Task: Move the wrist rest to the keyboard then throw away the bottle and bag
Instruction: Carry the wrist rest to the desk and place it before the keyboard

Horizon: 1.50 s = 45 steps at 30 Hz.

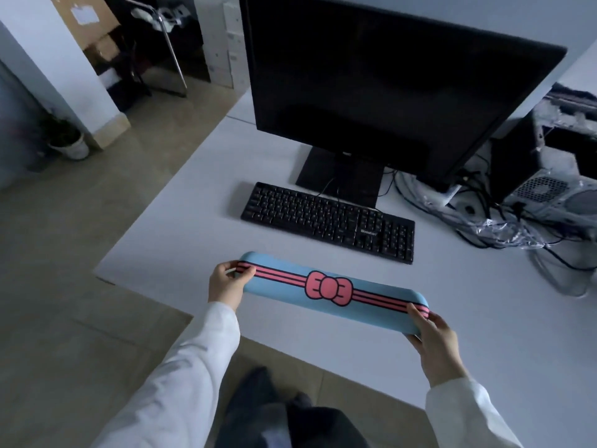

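Observation:
A long blue wrist rest (290, 284) with pink stripes and a pink bow is held over the white desk (452, 318), a short way in front of the black keyboard (328, 221) and roughly parallel to it. My left hand (227, 282) grips its left end and my right hand (434, 339) grips its right end. Whether the rest touches the desk I cannot tell. A crumpled clear plastic bag (504, 232) lies among cables at the right. No bottle is in view.
A dark monitor (387, 82) stands behind the keyboard. A computer case (555, 176) wrapped in plastic and tangled cables (478, 202) fill the desk's right side. The desk's left edge drops to a tiled floor with a potted plant (69, 140) and cardboard boxes (93, 24).

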Each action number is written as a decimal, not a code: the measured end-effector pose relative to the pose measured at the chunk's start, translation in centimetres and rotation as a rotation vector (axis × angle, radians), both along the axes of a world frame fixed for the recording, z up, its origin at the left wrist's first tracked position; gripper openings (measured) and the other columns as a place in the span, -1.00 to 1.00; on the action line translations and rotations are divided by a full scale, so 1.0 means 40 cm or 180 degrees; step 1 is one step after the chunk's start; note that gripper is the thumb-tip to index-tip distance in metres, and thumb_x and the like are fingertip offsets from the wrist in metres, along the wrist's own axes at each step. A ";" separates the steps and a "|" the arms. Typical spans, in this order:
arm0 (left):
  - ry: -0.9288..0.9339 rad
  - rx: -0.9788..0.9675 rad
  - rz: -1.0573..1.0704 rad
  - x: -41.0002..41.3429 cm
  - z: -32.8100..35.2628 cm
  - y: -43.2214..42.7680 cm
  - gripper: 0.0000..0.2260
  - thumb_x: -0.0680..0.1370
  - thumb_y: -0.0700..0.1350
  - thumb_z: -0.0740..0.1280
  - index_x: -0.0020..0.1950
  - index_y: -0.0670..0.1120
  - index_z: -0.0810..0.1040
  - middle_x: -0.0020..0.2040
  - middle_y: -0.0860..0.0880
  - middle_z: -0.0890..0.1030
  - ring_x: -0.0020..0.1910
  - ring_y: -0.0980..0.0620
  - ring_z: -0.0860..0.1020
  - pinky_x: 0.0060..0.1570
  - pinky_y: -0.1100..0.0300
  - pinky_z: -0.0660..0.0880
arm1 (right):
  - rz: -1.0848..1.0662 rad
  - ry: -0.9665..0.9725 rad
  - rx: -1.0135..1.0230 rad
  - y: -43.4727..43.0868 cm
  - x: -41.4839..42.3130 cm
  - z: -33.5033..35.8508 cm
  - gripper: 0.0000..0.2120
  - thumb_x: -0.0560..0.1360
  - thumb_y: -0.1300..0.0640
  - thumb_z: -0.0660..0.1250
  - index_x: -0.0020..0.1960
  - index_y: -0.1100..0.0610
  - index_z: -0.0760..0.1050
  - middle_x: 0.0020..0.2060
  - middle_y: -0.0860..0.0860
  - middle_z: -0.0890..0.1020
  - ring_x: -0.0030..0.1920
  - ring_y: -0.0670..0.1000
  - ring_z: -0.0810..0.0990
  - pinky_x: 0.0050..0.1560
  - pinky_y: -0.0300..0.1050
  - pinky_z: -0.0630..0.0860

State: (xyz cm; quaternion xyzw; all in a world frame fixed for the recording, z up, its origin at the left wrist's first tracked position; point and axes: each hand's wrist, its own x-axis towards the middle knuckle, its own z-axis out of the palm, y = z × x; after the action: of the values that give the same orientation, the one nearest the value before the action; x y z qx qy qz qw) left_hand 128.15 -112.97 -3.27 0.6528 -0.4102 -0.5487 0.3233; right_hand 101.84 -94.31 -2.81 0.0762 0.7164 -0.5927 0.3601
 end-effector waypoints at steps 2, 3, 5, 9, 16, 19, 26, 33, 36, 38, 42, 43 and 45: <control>-0.0158 -0.0015 -0.0252 -0.018 -0.008 -0.043 -0.75 0.40 -0.26 0.42 0.04 -0.27 0.51 0.00 -0.27 0.60 -0.04 -0.09 0.53 0.14 -0.12 0.47 | -0.0216 -0.0011 0.0110 0.000 0.023 -0.005 -0.62 0.44 0.22 0.37 0.21 0.35 0.44 0.01 0.17 0.50 0.03 0.08 0.49 0.10 -0.02 0.47; -0.0257 -0.0021 -0.0376 -0.023 -0.010 -0.062 -0.72 0.39 -0.25 0.42 0.05 -0.31 0.51 0.04 -0.30 0.61 -0.02 -0.14 0.55 0.13 -0.12 0.47 | -0.0317 -0.0042 0.0153 0.004 0.039 -0.009 -0.62 0.44 0.23 0.37 0.20 0.35 0.44 0.01 0.18 0.50 0.03 0.08 0.49 0.10 -0.01 0.47; -0.0400 -0.0005 -0.0638 -0.032 -0.015 -0.103 -0.70 0.39 -0.24 0.43 0.06 -0.33 0.53 0.07 -0.31 0.62 0.06 -0.22 0.58 0.10 -0.08 0.48 | -0.0509 -0.0093 0.0220 0.007 0.072 -0.016 -0.63 0.44 0.24 0.37 0.19 0.36 0.45 0.01 0.18 0.50 0.04 0.09 0.49 0.10 0.00 0.47; -0.0560 0.0078 -0.1032 -0.041 -0.026 -0.174 -0.69 0.38 -0.24 0.44 0.06 -0.34 0.54 0.07 -0.31 0.63 0.09 -0.25 0.57 0.09 -0.06 0.49 | -0.0814 -0.0186 0.0368 0.007 0.139 -0.028 -0.68 0.43 0.25 0.37 0.14 0.35 0.48 0.00 0.17 0.49 0.04 0.09 0.48 0.09 -0.02 0.47; -0.0779 0.0292 -0.1385 -0.049 -0.061 -0.231 -0.71 0.36 -0.24 0.44 0.04 -0.30 0.56 0.08 -0.30 0.63 0.09 -0.26 0.58 0.06 -0.03 0.49 | -0.1139 -0.0268 0.0727 0.007 0.229 -0.054 -0.66 0.41 0.22 0.41 0.13 0.35 0.50 -0.05 0.15 0.52 -0.03 0.07 0.50 0.07 -0.12 0.43; -0.0847 0.0362 -0.1508 -0.059 -0.069 -0.244 -0.71 0.36 -0.23 0.45 0.05 -0.29 0.57 0.09 -0.29 0.64 -0.06 -0.17 0.57 -0.03 0.03 0.47 | -0.1162 -0.0282 0.1014 0.006 0.247 -0.064 -0.65 0.38 0.16 0.45 0.10 0.30 0.55 -0.10 0.13 0.53 -0.17 0.07 0.52 0.00 -0.14 0.43; -0.1041 0.0413 -0.1637 -0.081 -0.084 -0.255 -0.74 0.37 -0.26 0.44 0.03 -0.31 0.58 -0.12 -0.20 0.60 -0.17 -0.03 0.45 -0.11 0.20 0.33 | -0.1169 -0.0412 0.1273 0.001 0.247 -0.068 -0.58 0.36 0.10 0.46 0.14 0.29 0.56 -0.10 0.13 0.54 -0.17 0.12 0.54 -0.02 -0.13 0.48; -0.1306 0.0230 -0.1475 -0.079 -0.092 -0.265 -0.69 0.45 -0.14 0.36 0.14 -0.24 0.53 0.21 -0.21 0.59 0.19 -0.16 0.54 0.22 0.09 0.38 | -0.1028 -0.0246 0.1399 0.023 0.227 -0.078 -0.54 0.42 0.01 0.39 0.22 0.25 0.52 0.01 0.13 0.58 -0.01 0.15 0.55 0.22 0.06 0.48; -0.1262 0.0167 -0.1416 -0.084 -0.088 -0.266 -0.68 0.45 -0.13 0.36 0.16 -0.24 0.51 0.23 -0.20 0.58 0.21 -0.15 0.53 0.23 0.11 0.37 | -0.1103 -0.0093 0.1515 0.030 0.217 -0.077 -0.47 0.40 -0.05 0.39 0.26 0.22 0.49 0.20 0.15 0.58 0.18 0.19 0.55 0.27 0.08 0.44; -0.1268 0.0147 -0.1412 -0.087 -0.083 -0.266 -0.67 0.46 -0.13 0.36 0.17 -0.24 0.51 0.23 -0.20 0.57 0.21 -0.15 0.53 0.23 0.11 0.36 | -0.1161 -0.0050 0.1511 0.031 0.211 -0.077 -0.45 0.39 -0.06 0.40 0.27 0.22 0.46 0.22 0.15 0.56 0.19 0.20 0.54 0.28 0.08 0.43; -0.1388 0.0155 -0.1551 -0.078 -0.086 -0.268 -0.62 0.46 -0.09 0.35 0.23 -0.22 0.48 0.27 -0.19 0.55 0.25 -0.16 0.50 0.27 0.08 0.35 | -0.1138 -0.0072 0.1528 0.031 0.209 -0.076 -0.40 0.38 -0.08 0.40 0.31 0.22 0.41 0.24 0.16 0.55 0.20 0.22 0.53 0.29 0.11 0.41; -0.1417 0.0168 -0.1601 -0.075 -0.089 -0.269 -0.60 0.46 -0.08 0.35 0.25 -0.22 0.48 0.28 -0.19 0.54 0.25 -0.16 0.49 0.27 0.07 0.35 | -0.1116 -0.0076 0.1528 0.032 0.211 -0.078 -0.38 0.38 -0.09 0.40 0.32 0.22 0.40 0.24 0.16 0.54 0.21 0.22 0.53 0.30 0.11 0.40; -0.1455 0.0212 -0.1656 -0.068 -0.096 -0.269 -0.58 0.46 -0.07 0.36 0.27 -0.22 0.46 0.29 -0.19 0.53 0.26 -0.16 0.49 0.27 0.07 0.35 | -0.1104 -0.0085 0.1517 0.035 0.215 -0.085 -0.36 0.37 -0.08 0.41 0.33 0.23 0.38 0.25 0.16 0.54 0.21 0.23 0.53 0.30 0.11 0.41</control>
State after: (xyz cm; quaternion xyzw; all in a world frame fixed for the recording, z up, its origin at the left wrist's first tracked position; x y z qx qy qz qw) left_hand 125.45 -123.71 -7.09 0.6426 -0.6066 -0.4654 0.0509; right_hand 110.44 -92.91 -6.20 0.2877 0.8069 -0.4593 0.2348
